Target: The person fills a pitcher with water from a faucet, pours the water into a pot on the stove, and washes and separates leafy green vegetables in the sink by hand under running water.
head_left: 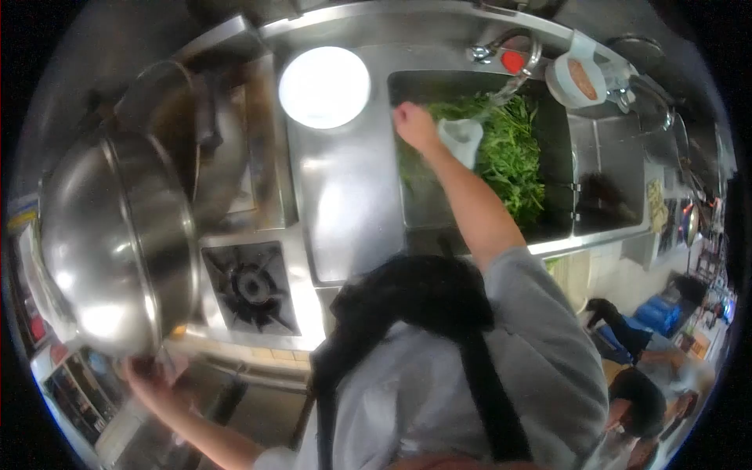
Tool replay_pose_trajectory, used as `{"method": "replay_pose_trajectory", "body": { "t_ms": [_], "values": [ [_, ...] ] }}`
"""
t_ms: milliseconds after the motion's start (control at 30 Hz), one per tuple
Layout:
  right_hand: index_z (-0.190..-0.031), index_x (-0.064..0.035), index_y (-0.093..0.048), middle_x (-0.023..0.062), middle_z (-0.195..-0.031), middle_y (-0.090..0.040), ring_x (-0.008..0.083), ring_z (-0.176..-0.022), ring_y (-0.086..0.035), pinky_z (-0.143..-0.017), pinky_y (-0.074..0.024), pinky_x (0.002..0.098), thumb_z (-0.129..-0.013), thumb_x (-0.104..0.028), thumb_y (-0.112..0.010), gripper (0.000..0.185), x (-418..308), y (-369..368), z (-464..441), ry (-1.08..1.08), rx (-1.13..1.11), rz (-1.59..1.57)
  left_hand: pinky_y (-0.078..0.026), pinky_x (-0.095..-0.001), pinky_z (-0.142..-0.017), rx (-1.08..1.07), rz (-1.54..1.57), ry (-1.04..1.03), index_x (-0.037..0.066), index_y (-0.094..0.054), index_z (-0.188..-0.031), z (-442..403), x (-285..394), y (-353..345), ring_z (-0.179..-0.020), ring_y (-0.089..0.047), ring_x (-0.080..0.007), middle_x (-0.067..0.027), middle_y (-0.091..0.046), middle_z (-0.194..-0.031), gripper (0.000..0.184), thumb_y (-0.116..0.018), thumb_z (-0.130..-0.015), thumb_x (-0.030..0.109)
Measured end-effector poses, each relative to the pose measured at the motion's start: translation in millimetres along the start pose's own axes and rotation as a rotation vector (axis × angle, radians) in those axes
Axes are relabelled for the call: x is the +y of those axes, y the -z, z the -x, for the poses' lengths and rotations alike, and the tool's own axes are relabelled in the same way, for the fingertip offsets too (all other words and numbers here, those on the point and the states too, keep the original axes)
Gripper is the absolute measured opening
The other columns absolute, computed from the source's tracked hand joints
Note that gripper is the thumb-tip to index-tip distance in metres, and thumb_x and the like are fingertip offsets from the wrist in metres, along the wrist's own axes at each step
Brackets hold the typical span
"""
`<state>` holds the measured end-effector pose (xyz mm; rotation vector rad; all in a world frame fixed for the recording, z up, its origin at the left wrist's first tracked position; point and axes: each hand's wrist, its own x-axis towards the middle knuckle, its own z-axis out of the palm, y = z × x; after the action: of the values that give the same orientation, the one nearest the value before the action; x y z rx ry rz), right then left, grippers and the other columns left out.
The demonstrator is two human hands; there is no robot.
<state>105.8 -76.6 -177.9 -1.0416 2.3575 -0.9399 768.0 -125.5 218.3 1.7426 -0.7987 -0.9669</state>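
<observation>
My right hand [413,125] reaches over the left rim of the sink [556,168]. Its fingers are curled closed, and whatever may be in them is hidden. A white plastic scoop or jug [460,141] lies beside that forearm, among leafy greens [513,160] heaped in the sink. My left hand [149,372] is at the lower left, right by the lower edge of a large metal bowl [94,243]. Blur hides its fingers, and I cannot tell whether it grips the bowl. A small pale thing near that hand is too blurred to name.
A round white lid or plate [325,86] rests on the steel counter [345,196]. Left of the counter is a gas burner [252,286]. A faucet [533,59] arches over the sink; a white container [576,78] stands beyond. Other people [638,399] are at lower right.
</observation>
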Motion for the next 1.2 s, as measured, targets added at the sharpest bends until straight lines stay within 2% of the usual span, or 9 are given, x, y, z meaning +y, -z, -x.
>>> {"method": "replay_pose_trajectory", "body": {
  "t_ms": [133, 300, 433, 500, 533, 633, 700, 900, 1200],
  "values": [
    [-0.094, -0.0051, -0.065, 0.0214, -0.088, -0.067, 0.0435, -0.084, -0.064, -0.071, -0.0502, 0.0492, -0.092, -0.029, -0.057, 0.025, 56.3, 4.9, 49.8, 0.063, -0.114, -0.028, -0.049, -0.039, -0.076, -0.128, 0.036, 0.05, 0.01, -0.061, -0.087, -32.6, -9.6, 30.9, -0.085, -0.061, -0.0242, -0.0049, -0.062, -0.089, 0.028, -0.069, -0.088, 0.037],
    [-0.107, -0.0016, -0.065, 0.0236, -0.102, -0.066, 0.042, -0.097, -0.063, -0.091, -0.0497, 0.0477, -0.085, -0.012, -0.057, 0.025, 143.5, 2.4, 128.8, 0.238, -0.385, 0.145, -0.049, -0.036, -0.071, -0.212, 0.037, 0.088, 0.014, -0.063, -0.083, -45.3, -6.8, 38.2, -0.08, -0.063, -0.0171, 0.0006, -0.063, -0.082, 0.025, -0.07, -0.088, 0.037],
    [-0.115, -0.0014, -0.065, 0.0241, -0.108, -0.065, 0.0408, -0.104, -0.061, -0.096, -0.0478, 0.0473, -0.082, -0.006, -0.056, 0.035, 156.6, 19.0, 170.2, 0.069, -0.509, 0.161, -0.049, -0.0324, -0.065, -0.261, 0.021, 0.097, 0.014, -0.063, -0.082, -58.3, -7.8, 47.0, -0.076, -0.063, -0.0173, -0.0003, -0.062, -0.08, 0.024, -0.069, -0.089, 0.036],
    [-0.119, -0.0029, -0.065, 0.0233, -0.111, -0.065, 0.0388, -0.107, -0.061, -0.096, -0.0478, 0.0467, -0.083, -0.008, -0.056, 0.038, 162.6, 21.2, 176.8, 0.089, -0.618, 0.212, -0.04, -0.0478, -0.104, -0.168, 0.0, 0.108, -0.003, -0.051, -0.132, -62.1, -5.8, 49.2, -0.116, -0.054, -0.0324, -0.0185, -0.057, -0.127, 0.049, -0.05, -0.097, 0.032],
    [-0.119, -0.0029, -0.065, 0.0233, -0.111, -0.065, 0.0388, -0.107, -0.061, -0.096, -0.0478, 0.0467, -0.083, -0.008, -0.056, 0.038, 147.6, 33.9, 176.2, 0.088, -0.615, 0.209, -0.04, -0.0478, -0.104, -0.17, -0.001, 0.105, -0.003, -0.051, -0.132, -61.2, -6.0, 47.2, -0.116, -0.054, -0.0324, -0.0185, -0.057, -0.127, 0.049, -0.05, -0.097, 0.032],
    [-0.115, -0.0036, -0.067, 0.0194, -0.107, -0.068, 0.0357, -0.101, -0.065, -0.091, -0.0509, 0.0448, -0.085, -0.012, -0.056, 0.034, 124.6, 55.8, 176.1, 0.065, -0.741, 0.358, -0.041, -0.0483, -0.101, -0.128, -0.022, 0.056, -0.001, -0.053, -0.13, -41.0, -1.8, 31.0, -0.114, -0.054, -0.0323, -0.0174, -0.057, -0.125, 0.047, -0.052, -0.096, 0.032],
    [-0.111, -0.0064, -0.069, 0.014, -0.098, -0.072, 0.0332, -0.091, -0.068, -0.084, -0.0539, 0.0424, -0.089, -0.019, -0.056, 0.029, 131.5, 58.1, 169.6, 0.002, -0.751, 0.318, -0.05, -0.0297, -0.065, -0.002, 0.009, 0.026, 0.011, -0.063, -0.084, -8.1, 2.4, 3.0, -0.074, -0.061, -0.0163, -0.0023, -0.062, -0.082, 0.022, -0.069, -0.09, 0.032],
    [-0.101, -0.0094, -0.072, 0.0141, -0.092, -0.071, 0.0333, -0.087, -0.069, -0.08, -0.0544, 0.042, -0.094, -0.036, -0.053, 0.034, 109.9, 92.7, 171.8, -0.25, -0.785, 0.14, -0.043, -0.0363, -0.07, -0.047, -0.071, -0.027, 0.014, -0.065, -0.085, -25.0, -4.3, 23.8, -0.072, -0.059, -0.0147, 0.0031, -0.064, -0.081, 0.024, -0.067, -0.09, 0.037],
    [-0.083, -0.0044, -0.07, 0.0208, -0.089, -0.068, 0.0413, -0.088, -0.064, -0.079, -0.0509, 0.0497, -0.092, -0.043, -0.052, 0.043, 160.9, 70.0, 196.4, -0.108, -0.457, 0.236, -0.043, -0.0339, -0.063, -0.016, -0.14, -0.213, 0.014, -0.065, -0.084, -16.3, -14.8, 13.8, -0.071, -0.06, -0.0152, 0.0014, -0.065, -0.081, 0.022, -0.066, -0.092, 0.035]
  ]
}}
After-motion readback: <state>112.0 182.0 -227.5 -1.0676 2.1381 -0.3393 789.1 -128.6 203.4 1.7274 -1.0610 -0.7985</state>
